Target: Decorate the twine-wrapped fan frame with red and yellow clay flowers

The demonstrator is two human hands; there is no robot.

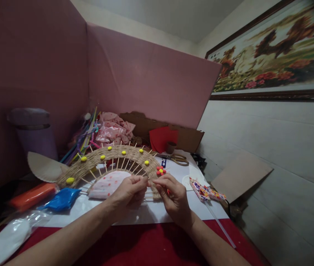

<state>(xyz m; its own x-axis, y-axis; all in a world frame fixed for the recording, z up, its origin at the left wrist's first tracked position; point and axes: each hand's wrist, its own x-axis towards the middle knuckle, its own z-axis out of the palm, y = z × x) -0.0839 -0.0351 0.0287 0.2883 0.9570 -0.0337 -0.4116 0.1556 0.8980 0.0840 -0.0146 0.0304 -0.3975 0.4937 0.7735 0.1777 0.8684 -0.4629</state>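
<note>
My left hand (134, 190) and my right hand (173, 197) meet in front of the right half of a fan-shaped piece (86, 168) woven from brown twine over thin sticks. The fingers of both are closed in a pinch, fingertips nearly touching. Whatever lies between them is too small to make out. Yellow clay dots (123, 152) sit along the woven band. A red clay flower (161, 170) with a yellow centre is on its right part, just above my right hand. White fabric with red spots (111, 183) fills the fan's inner half-circle, partly behind my left hand.
At left lie an orange clay pack (33, 195), a blue clay pack (62, 199) and a white clay pack (7, 236). Scissors (177, 159), red sheets (162, 138) and crumpled pink fabric (114, 127) are behind. A flower-patterned glue gun (205, 190) rests at right.
</note>
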